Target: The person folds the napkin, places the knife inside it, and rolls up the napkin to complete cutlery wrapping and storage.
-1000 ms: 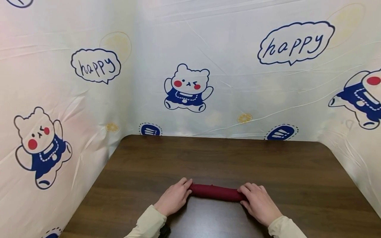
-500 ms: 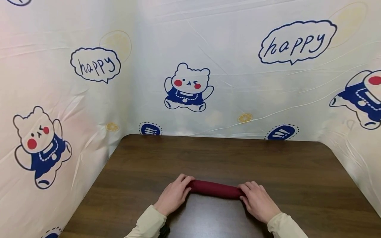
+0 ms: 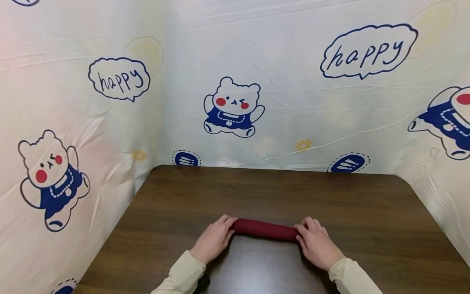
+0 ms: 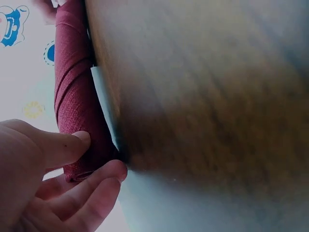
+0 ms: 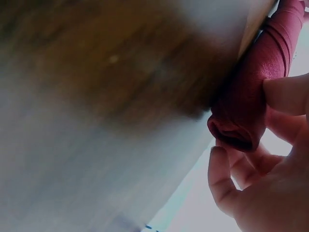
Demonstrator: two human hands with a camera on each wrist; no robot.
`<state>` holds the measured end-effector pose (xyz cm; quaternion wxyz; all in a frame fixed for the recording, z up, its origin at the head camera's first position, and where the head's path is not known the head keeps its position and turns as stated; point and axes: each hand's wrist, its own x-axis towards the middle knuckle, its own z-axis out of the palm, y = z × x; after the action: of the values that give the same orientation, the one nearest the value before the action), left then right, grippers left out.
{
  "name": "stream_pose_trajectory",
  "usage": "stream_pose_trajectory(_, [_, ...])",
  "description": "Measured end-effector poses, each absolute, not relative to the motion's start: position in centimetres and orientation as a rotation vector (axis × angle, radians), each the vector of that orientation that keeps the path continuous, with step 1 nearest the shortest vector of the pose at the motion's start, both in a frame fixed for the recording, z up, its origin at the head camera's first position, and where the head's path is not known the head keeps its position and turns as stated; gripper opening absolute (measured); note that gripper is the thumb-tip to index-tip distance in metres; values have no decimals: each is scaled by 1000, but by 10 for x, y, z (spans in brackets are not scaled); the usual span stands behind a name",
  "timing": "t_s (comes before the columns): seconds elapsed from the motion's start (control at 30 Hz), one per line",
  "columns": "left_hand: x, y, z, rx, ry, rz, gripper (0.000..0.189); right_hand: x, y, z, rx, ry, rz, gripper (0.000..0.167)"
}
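Observation:
A dark red rolled cloth (image 3: 266,229) lies crosswise on the brown wooden table, between my two hands. My left hand (image 3: 213,240) pinches its left end, the thumb on the near side and the fingers around the end. At the other end, my right hand (image 3: 318,243) holds the roll between thumb and fingers. Diagonal wrap folds show on the rolled cloth (image 4: 77,82) in the left wrist view. In the right wrist view, the open spiral end of the rolled cloth (image 5: 236,133) shows beside the fingers.
The brown table (image 3: 271,192) has rounded far corners and spreads around the roll. A pale printed curtain (image 3: 286,81) with cartoon bears and "happy" bubbles stands behind the table and along both sides.
Both hands have moved slightly away from the body along the table, and the rolled cloth has shifted forward with them. The grip at each end stays on the roll.

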<state>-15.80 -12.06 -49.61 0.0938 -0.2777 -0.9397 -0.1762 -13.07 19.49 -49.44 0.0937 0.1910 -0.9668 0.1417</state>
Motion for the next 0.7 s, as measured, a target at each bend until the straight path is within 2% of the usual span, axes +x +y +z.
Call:
stream_pose_trajectory(0.13, [-160, -120, -494, -800, -2794, -539, 20, -135, 197, -496, 560, -2855, 415, 19])
stream_pose_trajectory(0.43, [-163, -116, -490, -776, -2835, -486, 13, -136, 201, -498, 568, -2783, 428, 16])
stream_pose_trajectory(0.7, [-165, -114, -493, -742, -2842, -484, 10, -134, 203, -499, 608, -2764, 404, 28])
